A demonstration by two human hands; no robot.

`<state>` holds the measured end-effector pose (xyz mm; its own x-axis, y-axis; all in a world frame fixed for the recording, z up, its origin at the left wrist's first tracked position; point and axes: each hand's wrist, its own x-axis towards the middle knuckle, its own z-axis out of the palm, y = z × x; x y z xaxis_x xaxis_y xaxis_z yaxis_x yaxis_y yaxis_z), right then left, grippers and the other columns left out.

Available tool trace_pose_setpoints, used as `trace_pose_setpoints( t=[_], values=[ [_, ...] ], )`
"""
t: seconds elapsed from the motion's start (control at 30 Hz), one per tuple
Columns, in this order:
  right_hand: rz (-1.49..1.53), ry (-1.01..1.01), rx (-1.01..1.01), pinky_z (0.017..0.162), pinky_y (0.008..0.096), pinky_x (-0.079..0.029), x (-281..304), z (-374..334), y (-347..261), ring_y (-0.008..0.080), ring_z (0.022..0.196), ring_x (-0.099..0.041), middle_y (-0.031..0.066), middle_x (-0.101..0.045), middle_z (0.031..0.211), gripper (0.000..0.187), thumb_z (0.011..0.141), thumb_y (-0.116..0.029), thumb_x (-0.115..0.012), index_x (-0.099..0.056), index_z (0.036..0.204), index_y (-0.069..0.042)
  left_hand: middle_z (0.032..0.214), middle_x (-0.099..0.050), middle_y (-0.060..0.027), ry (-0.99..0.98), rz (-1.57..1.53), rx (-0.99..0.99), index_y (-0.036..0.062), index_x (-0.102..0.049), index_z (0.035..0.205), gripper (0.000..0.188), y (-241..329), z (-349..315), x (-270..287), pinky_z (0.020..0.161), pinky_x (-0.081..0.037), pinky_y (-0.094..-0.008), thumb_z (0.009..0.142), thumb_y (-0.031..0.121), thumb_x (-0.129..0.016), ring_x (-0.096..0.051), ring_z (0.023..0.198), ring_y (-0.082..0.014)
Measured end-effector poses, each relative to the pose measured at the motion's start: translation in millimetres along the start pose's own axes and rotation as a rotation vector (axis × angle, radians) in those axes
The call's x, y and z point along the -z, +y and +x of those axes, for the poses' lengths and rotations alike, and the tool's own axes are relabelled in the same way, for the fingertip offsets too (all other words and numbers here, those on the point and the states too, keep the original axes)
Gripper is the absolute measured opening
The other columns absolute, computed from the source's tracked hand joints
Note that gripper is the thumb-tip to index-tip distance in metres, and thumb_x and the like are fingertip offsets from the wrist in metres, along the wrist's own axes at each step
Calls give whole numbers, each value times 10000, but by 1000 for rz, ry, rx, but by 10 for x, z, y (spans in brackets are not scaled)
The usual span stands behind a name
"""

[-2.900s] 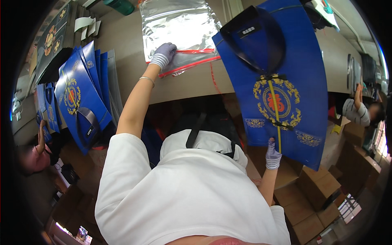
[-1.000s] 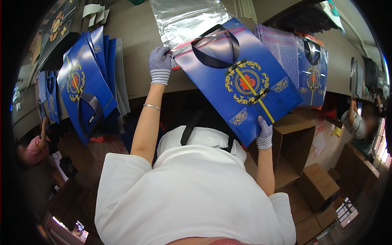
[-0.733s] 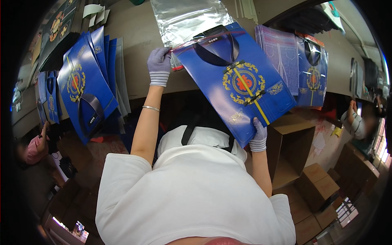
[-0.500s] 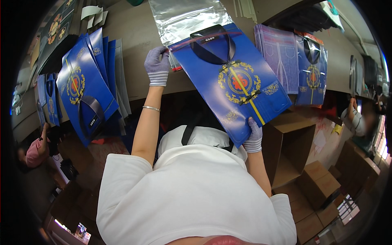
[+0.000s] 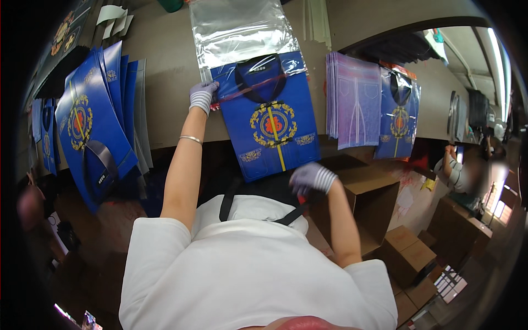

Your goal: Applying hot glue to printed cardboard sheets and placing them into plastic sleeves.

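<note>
A flat blue paper gift bag with a round gold-and-red emblem and dark ribbon handles lies at the table's near edge. Its upper part is inside a clear plastic bag, whose red-edged mouth crosses it below the handles. My left hand, in a lilac glove with a striped cuff, pinches the plastic at the left of that mouth. Just below the paper bag's lower right edge is my gloved right hand, apart from it. Motion smears its fingers, so their grip does not show.
More blue gift bags fan out at the left. Right of centre, denim-print sheets and a wrapped blue bag hang over the table edge. Cardboard boxes stand below at the right. Another person is farther right.
The blue gift bag has turned more upright and shifted left. My right hand has let go of its lower corner and moved left. My left hand still holds the plastic, a little lower.
</note>
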<state>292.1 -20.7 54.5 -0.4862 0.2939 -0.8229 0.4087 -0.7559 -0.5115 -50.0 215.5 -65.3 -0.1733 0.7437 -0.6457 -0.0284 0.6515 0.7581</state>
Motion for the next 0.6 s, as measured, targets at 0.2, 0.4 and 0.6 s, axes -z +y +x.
trace_pose_setpoints(
  t=[0.2, 0.4, 0.6],
  values=[
    [-457, 1182, 525, 778, 367, -477, 1545, 760, -1284, 347, 895, -598, 176, -625, 962, 235, 827, -210, -542, -625, 978, -50, 768, -640, -66, 39, 77, -35, -24, -649, 940, 278, 60, -128, -53, 566, -504, -287, 735, 144, -732, -575, 605, -140],
    [-630, 1272, 170, 817, 386, -463, 2081, 1493, -1783, 347, 904, -598, 173, -631, 958, 309, 774, -285, -588, -645, 986, -68, 808, -638, -79, 37, 71, -81, -33, -629, 989, 319, 112, -215, -54, 586, -518, -283, 760, 168, -720, -583, 645, -152],
    [-378, 1148, 506, 721, 321, -477, 1917, 1270, -1365, 280, 761, -632, 157, -657, 822, 272, 730, -258, -668, -664, 872, -26, 828, -649, -78, 65, 72, -165, -43, -634, 999, 291, 14, -405, 61, 633, -506, -250, 781, 138, -701, -596, 693, -134]
  ],
)
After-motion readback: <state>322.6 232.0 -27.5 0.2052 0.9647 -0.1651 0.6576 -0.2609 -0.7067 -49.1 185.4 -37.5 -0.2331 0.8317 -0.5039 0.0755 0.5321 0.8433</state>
